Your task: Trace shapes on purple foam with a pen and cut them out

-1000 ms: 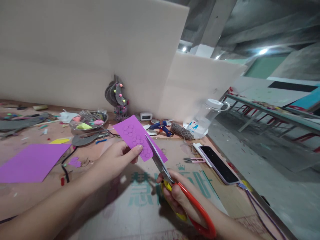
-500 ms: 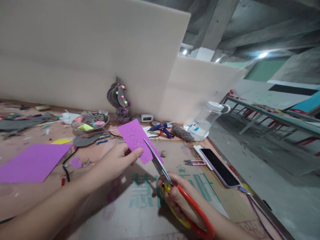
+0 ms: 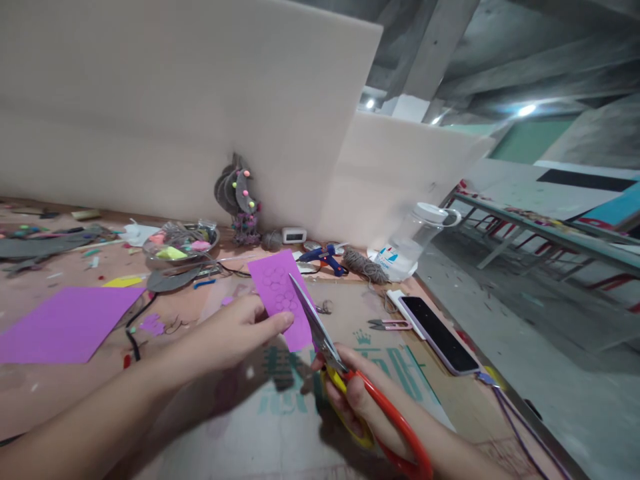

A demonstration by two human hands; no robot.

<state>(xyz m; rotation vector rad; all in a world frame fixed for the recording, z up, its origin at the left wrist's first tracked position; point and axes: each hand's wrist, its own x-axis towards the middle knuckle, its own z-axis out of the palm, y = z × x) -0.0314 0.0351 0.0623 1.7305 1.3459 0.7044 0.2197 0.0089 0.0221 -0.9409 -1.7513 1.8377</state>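
My left hand pinches a small purple foam strip marked with drawn circles and holds it up above the table. My right hand grips red-and-yellow scissors, whose blades point up and left and run along the strip's right edge. Both hands hover over a cardboard mat with green printing.
A large purple sheet lies at the left. A phone and small snips lie to the right near the table edge. A blue glue gun, twine, a clear jug and a dish of scraps stand behind.
The purple strip has turned more upright and come down and right a little. The scissor blades have cut further along its right edge.
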